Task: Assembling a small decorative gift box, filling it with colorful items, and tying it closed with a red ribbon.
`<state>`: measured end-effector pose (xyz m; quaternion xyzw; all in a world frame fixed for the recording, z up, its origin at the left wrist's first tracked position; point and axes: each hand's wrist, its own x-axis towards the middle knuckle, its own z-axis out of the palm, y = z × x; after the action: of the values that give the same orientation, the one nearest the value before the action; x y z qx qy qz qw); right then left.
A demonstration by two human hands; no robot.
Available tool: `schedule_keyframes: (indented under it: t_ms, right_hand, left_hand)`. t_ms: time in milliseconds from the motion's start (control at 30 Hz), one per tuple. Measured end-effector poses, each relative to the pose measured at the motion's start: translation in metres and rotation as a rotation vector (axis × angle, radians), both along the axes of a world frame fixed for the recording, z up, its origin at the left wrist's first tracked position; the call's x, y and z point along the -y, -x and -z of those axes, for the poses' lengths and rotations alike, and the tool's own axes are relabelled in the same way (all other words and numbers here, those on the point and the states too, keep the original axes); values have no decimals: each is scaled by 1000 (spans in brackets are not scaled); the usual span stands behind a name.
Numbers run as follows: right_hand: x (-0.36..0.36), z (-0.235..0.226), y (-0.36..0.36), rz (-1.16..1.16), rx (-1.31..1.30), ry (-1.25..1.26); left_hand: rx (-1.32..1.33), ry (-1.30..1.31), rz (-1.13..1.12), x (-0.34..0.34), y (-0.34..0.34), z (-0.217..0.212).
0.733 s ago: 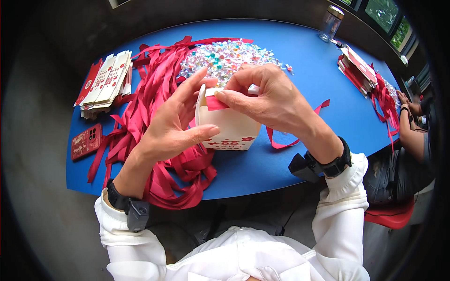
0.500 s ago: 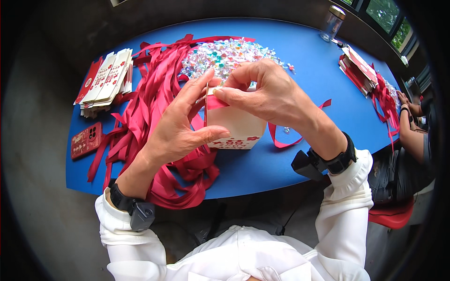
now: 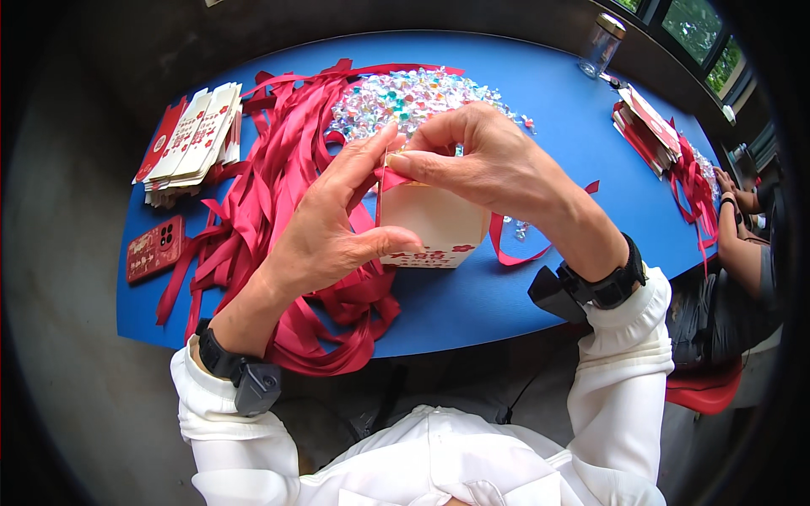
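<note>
From the head view, the blue table [image 3: 574, 139] curves round at its near edge, just short of the person's white sleeves [image 3: 620, 363], and a broad strip of blue runs from the right forearm over to the far right stack; on the left, a tangle of red ribbons [image 3: 278, 194] crowds the workspace. One white box [image 3: 434, 215] is over the near middle of the table, between both hands. The left hand [image 3: 325, 232] grips it, thumb across the near face and fingers up the left side; the right hand [image 3: 498, 164] pinches a red strip [image 3: 396, 180] at its top. I count two stacks of flat cartons, one at left [image 3: 196, 139] and one at right [image 3: 648, 126], one red phone [image 3: 156, 249], one lidded jar [image 3: 602, 46] and one big heap of shiny wrapped pieces [image 3: 413, 97]. The ribbons overlap too much to count. The right hand covers part of the heap and the box's top; the pinching fingertips are perhaps overlapping there. A co-worker's arm [image 3: 742, 253] fades into the dark rim.
</note>
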<state>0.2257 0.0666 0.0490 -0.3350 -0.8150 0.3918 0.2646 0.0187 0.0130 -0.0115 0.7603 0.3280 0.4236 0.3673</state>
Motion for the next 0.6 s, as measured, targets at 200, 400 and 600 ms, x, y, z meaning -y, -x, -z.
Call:
schedule_keyframes:
  t_ms: [200, 400, 600]
  right_hand:
    - [1, 0, 2, 19, -17, 6]
    - [1, 0, 4, 15, -4, -39]
    - [-4, 5, 3, -2, 15, -87]
  left_hand:
    - [544, 252, 51, 3, -3, 1]
    - [454, 289, -53, 1, -2, -3]
    - [431, 268, -63, 2, -3, -5]
